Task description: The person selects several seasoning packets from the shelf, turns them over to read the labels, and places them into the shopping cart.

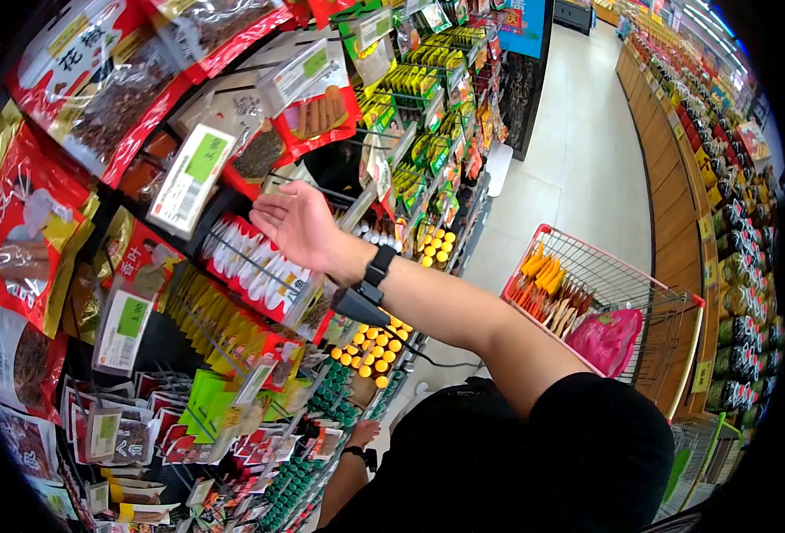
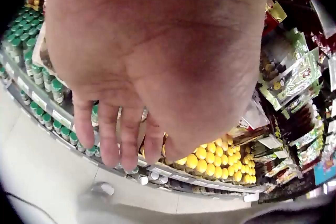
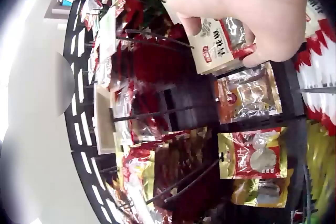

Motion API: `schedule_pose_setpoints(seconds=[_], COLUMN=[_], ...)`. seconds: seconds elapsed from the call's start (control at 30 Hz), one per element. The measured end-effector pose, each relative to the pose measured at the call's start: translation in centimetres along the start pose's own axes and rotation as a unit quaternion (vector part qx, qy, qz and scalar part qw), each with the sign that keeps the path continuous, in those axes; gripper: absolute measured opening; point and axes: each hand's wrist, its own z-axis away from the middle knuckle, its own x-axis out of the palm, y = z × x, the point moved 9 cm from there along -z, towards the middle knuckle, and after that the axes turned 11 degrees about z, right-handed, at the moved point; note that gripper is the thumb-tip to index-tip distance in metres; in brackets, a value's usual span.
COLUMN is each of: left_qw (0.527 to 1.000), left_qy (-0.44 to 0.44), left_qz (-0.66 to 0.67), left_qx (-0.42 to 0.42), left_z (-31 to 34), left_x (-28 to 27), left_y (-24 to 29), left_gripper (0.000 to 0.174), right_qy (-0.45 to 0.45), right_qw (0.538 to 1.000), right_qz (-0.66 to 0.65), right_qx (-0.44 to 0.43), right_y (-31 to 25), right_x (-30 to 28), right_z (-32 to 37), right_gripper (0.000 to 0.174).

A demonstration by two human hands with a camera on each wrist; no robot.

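My right hand (image 1: pixel 299 226) reaches in among the hanging spice packets, palm facing up and fingers slightly bent. In the right wrist view, the same hand (image 3: pixel 247 8) overlaps a pale packet of green Sichuan pepper (image 3: pixel 212 48), with fingertips right at its edges. Just below hang a clear-fronted packet (image 3: pixel 249 95) and a red and yellow packet of bay leaves (image 3: pixel 257 155). My left hand (image 1: pixel 364 433) hangs low beside the shelf, and its fingers lie extended in the left wrist view, near green-capped jars (image 2: pixel 52 85) and yellow-capped bottles (image 2: pixel 215 158).
Metal hooks (image 3: pixel 152 113) and price tags (image 1: pixel 193 178) jut out from the rack. A shopping cart (image 1: pixel 606 253) with orange packets and a pink bag stands on the right. Across the aisle runs a wooden display (image 1: pixel 668 124) of stacked goods.
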Motion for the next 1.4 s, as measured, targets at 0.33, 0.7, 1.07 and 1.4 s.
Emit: schedule_pose_setpoints(seconds=[0.33, 0.7, 1.07, 1.4], left_qw=[0.975, 0.993, 0.967, 0.968], left_qy=[0.038, -0.098, -0.167, -0.089], left_qz=[-0.035, 0.052, 0.174, -0.213], left_qx=[0.214, -0.039, 0.081, 0.096], left_z=[6.1, 1.1, 1.5, 6.3], left_x=[-1.4, -1.1, 0.0, 2.7], left_y=[7.1, -9.3, -3.1, 1.7], left_gripper=[0.011, 0.037, 0.029, 0.017], right_qy=[0.143, -0.005, -0.058, 0.012], right_qw=[0.989, 1.0, 0.989, 0.997], right_qz=[0.021, -0.021, -0.135, -0.055], right_qx=[0.004, 0.011, 0.027, -0.057], right_y=[0.9, -1.4, 0.2, -2.2], right_x=[-3.4, -0.9, 1.5, 0.7], right_z=[-6.0, -4.8, -2.4, 17.7], right_gripper=[0.08, 0.057, 0.019, 0.017])
